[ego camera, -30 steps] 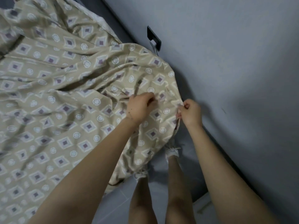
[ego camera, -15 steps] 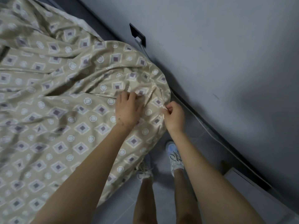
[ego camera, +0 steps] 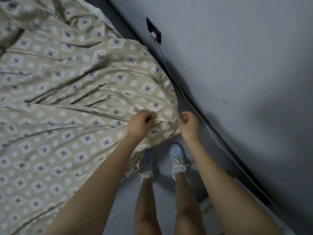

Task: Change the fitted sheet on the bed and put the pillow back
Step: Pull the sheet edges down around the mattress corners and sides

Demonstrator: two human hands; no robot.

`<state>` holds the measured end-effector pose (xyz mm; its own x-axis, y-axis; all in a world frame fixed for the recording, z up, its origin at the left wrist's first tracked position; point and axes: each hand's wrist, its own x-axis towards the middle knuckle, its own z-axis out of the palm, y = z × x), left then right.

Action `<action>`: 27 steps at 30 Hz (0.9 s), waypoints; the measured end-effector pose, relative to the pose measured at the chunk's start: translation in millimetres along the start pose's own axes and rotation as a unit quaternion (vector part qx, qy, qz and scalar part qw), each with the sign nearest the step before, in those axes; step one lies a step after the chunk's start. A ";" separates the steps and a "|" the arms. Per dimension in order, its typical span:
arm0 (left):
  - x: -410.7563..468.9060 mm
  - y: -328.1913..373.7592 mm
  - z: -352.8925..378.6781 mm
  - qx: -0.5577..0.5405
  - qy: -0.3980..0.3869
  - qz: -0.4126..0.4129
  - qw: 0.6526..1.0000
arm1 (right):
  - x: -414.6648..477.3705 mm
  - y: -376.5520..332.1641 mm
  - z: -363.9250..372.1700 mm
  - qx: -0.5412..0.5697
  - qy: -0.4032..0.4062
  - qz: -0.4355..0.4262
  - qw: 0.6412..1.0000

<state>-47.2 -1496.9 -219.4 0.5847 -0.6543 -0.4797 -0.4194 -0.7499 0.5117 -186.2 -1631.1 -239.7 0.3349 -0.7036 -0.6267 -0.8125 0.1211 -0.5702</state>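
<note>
A beige fitted sheet [ego camera: 71, 102] with purple diamonds and white circles lies wrinkled over the bed, filling the left of the view. Its near corner hangs over the bed's corner beside the wall. My left hand [ego camera: 139, 123] is closed on a fold of the sheet just inside that corner. My right hand [ego camera: 188, 123] is at the sheet's hanging edge with curled fingers, the fingertips touching or pinching the fabric there. No pillow is in view.
A grey wall [ego camera: 237, 65] runs close along the bed on the right. A black socket [ego camera: 153, 29] on it holds a plug, and a white cable [ego camera: 199, 116] trails down along the dark skirting. My feet in blue-and-white sneakers [ego camera: 177, 158] stand on grey floor tiles.
The sheet has been drawn further over the corner and now fans out in taut folds from my left hand. My right hand's pinch has loosened, its fingers more spread.
</note>
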 end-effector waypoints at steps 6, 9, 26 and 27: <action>-14.8 -13.7 -32.6 -0.099 0.158 -0.072 0.980 | 10.0 -69.8 -1.3 -0.093 -0.064 -0.123 0.986; -29.1 -32.4 -35.6 -0.098 0.196 -0.162 0.962 | 11.0 -94.0 16.5 -0.144 -0.092 -0.171 0.970; -60.7 -53.9 -1.5 -0.076 0.197 0.003 0.977 | 27.0 -87.3 22.6 -0.301 0.034 -0.240 0.922; -68.6 -54.1 -0.3 -0.088 0.213 0.001 0.973 | 16.2 -87.7 26.4 -0.313 0.020 -0.252 0.916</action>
<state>-64.5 -1411.5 -214.0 0.8348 -0.5273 -0.1583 -0.3176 -0.6961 0.6439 -96.9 -1634.6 -213.8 0.7348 -0.5867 -0.3405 -0.6783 -0.6417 -0.3581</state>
